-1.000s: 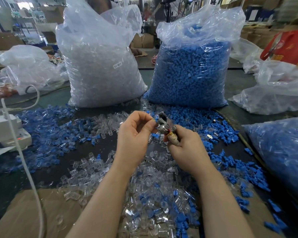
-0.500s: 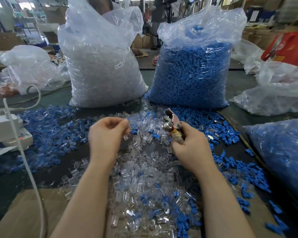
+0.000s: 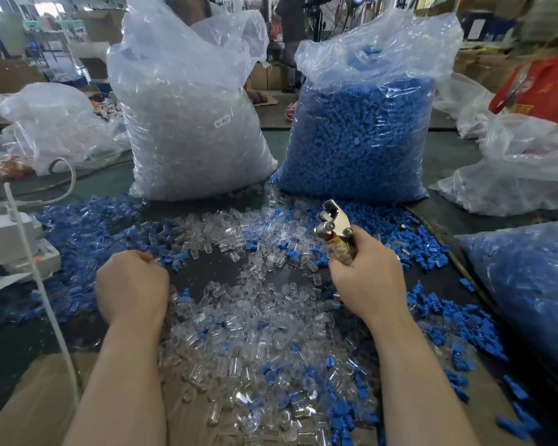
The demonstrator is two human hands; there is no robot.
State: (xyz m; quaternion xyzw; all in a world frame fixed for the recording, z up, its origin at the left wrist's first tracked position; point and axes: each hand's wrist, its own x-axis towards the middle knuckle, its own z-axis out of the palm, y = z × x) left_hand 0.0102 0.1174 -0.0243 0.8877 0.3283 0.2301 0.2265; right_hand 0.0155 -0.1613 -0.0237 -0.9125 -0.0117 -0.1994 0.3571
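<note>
The right hand [image 3: 366, 278] grips a metal tool [image 3: 334, 225], handle mostly hidden. Centre left, the left hand [image 3: 131, 284] curls over clear caps [image 3: 239, 317], perhaps pinching one; I cannot tell.

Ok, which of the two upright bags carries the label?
The bag of clear parts, left of the bag of blue parts; its front bears an SJ-017 sticker.

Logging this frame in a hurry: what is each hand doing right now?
Left hand: fingers curled over the loose plastic pieces; whether it holds one cannot be told.
Right hand: grips the metal tool.
</note>
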